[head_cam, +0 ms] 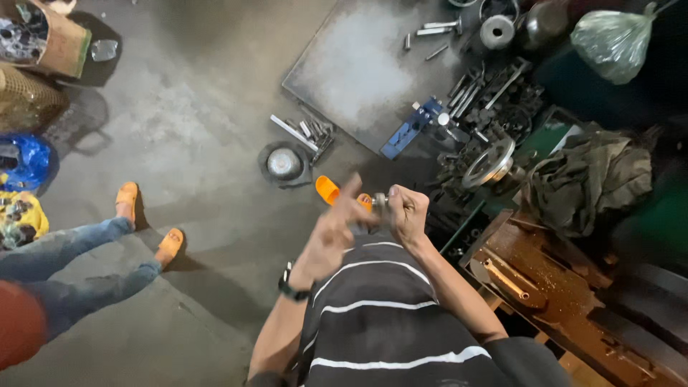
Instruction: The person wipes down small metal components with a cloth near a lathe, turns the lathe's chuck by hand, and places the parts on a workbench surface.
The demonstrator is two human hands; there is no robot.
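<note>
Right hand [407,213] is clamped on a small metal part [379,201] mid-frame, left hand [337,228] fingers splayed apart — one slip and it could drop to the concrete floor [201,143] — among the scrap.

Black shirt [387,315] with white stripes, orange sandals [149,222], blue jeans [72,272], blue vise [412,127], green bag [613,39], olive rag [588,179], grey floor [201,107], black watch [290,287]
</note>
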